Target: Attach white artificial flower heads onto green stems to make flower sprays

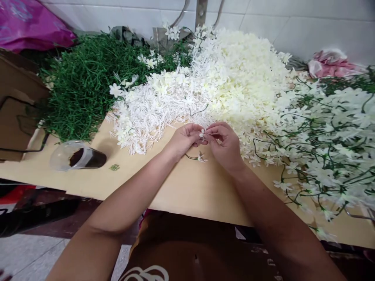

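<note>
Over the table, my left hand [187,138] and my right hand [223,142] meet with fingertips pinched around a small white artificial flower [202,134]. A thin green stem [191,157] curves out below my left hand and ends in another small white blossom [201,157]. Just beyond my hands lies a heap of thin white stalks [164,105]. Behind my right hand rises a large pile of cream-white flower heads [246,74]. My fingers partly cover the held flower, so how its pieces fit together is hidden.
Green plastic stems [84,78] are heaped at the back left, beside a cardboard box [20,97]. A clear plastic cup [66,156] with something dark lies tipped near the table's [199,195] left front. Flowers on green stems [336,144] cover the right side. A tiled wall [263,15] stands behind.
</note>
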Motion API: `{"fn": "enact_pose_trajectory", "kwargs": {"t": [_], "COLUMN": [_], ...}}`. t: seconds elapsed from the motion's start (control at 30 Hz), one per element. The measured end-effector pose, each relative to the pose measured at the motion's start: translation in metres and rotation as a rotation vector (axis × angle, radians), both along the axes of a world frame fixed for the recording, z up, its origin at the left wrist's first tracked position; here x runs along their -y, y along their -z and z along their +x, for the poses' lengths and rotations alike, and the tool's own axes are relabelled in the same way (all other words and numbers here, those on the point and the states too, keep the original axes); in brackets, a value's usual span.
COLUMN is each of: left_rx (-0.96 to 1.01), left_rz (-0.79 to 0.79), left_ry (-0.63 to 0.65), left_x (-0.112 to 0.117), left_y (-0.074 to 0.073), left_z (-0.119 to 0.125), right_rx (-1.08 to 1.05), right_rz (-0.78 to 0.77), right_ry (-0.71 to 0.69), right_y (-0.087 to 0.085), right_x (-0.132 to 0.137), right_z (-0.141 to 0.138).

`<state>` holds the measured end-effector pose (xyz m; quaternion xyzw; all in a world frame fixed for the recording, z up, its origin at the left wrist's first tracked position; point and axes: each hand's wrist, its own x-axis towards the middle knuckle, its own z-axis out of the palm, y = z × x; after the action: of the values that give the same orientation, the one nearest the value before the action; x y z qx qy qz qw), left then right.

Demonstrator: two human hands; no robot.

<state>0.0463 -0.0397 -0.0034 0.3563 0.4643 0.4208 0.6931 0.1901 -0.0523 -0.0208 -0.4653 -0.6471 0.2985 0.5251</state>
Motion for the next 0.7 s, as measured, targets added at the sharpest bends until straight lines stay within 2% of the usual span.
{"fn": "enact_pose_trajectory", "kwargs": {"t": [0.13, 0.2, 0.27, 0.43, 0.57, 0.63, 0.7], "left_rx": [-0.095, -0.13, -0.099, -0.045, -0.047, -0.109, -0.385], "left_rz": [0.036, 0.076, 0.125, 0.162, 0.171, 0.205, 0.358], "left_ry": [0.014, 0.063, 0.11, 0.132, 0.158, 0.179, 0.146], "left_x": [-0.001, -0.001, 0.0, 0.004, 0.002, -0.001, -0.005], "left_y": [0.001, 0.0, -0.002, -0.007, -0.008, -0.01, -0.014], "left_z": [0.001, -0.001, -0.004, -0.008, -0.006, -0.009, -0.017], "right_rx": [-0.031, -0.081, -0.116, -0.191, -0.236, -0.223, -0.204], "right_rz": [-0.024, -0.043, -0.051, -0.145, -0.144, -0.154, -0.161], "right_ry": [-0.009, -0.008, 0.01, 0.026, -0.022, -0.045, -0.017], "right_y": [-0.001, -0.001, -0.001, -0.002, -0.005, -0.007, -0.008], "right_x": [0.001, 0.001, 0.0, 0.003, 0.005, 0.005, 0.003], "right_z": [0.003, 0.004, 0.005, 0.002, 0.0, 0.0, 0.001]}}
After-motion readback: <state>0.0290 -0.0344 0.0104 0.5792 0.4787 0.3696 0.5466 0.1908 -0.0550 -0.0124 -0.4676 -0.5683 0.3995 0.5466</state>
